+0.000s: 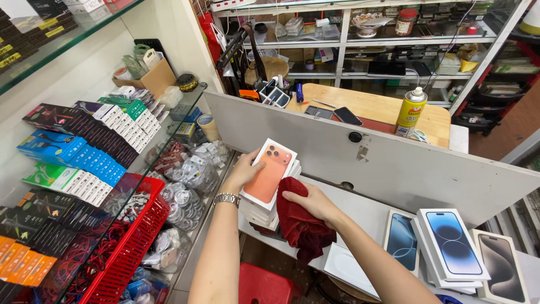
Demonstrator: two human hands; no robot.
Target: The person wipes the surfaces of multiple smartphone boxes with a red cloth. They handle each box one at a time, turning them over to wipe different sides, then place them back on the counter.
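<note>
Both forearms reach forward from the bottom edge. The left hand (243, 171), a metal watch (227, 198) at its wrist, grips the left edge of a white phone box with an orange phone pictured on its lid (270, 173), which tops a stack of boxes (260, 213) on the grey counter (371, 209). The right hand (311, 202) presses a dark red cloth (301, 225) against the stack's right side, fingers closed over it. More phone boxes (450, 243) stand farther right. A red basket (132, 245) sits on the glass showcase at left; cluttered shelves fill the back.
</note>
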